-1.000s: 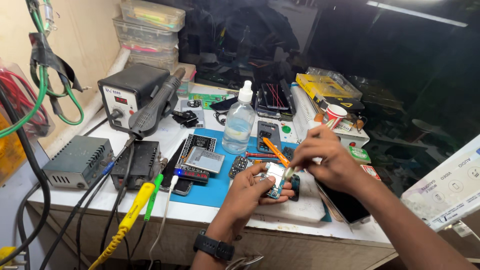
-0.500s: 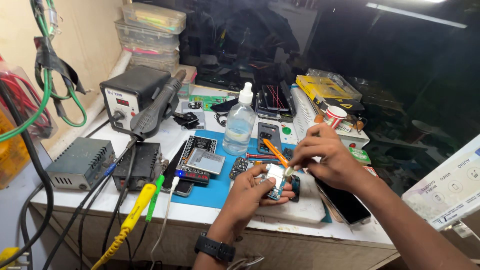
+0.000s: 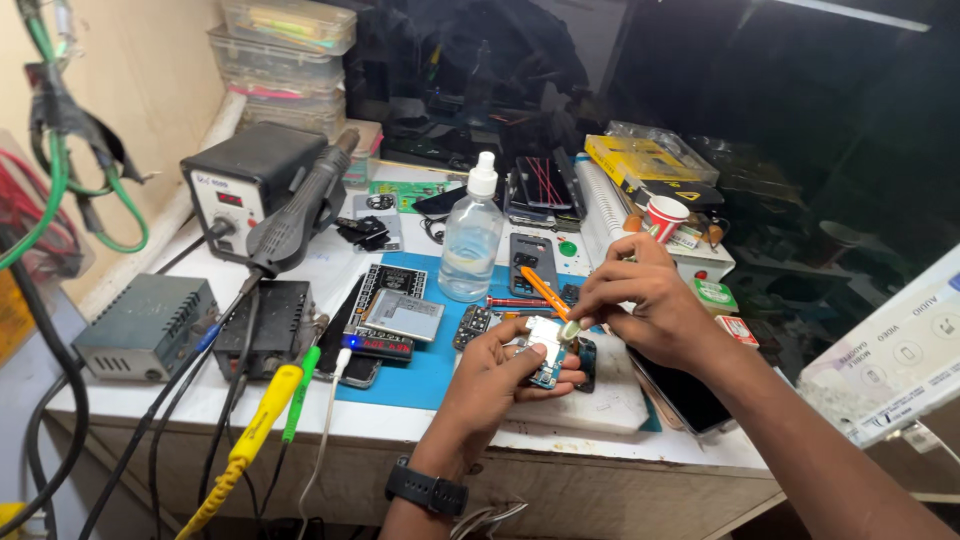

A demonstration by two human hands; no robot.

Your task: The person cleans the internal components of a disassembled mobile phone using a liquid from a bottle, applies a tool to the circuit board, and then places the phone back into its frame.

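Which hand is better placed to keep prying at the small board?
Probably the right hand: it already grips the orange tool, whose tip rests at the top of the small board. The left hand cradles that board from below over the blue mat, so it is occupied steadying it.

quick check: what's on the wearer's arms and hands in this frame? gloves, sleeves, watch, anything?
Both hands are bare: no gloves, and no rings that I can make out. The left hand has a black wristwatch with a dark band strapped at the wrist. The right hand has nothing on the wrist, and its forearm is uncovered as far as the frame shows. No sleeves are visible on either arm.
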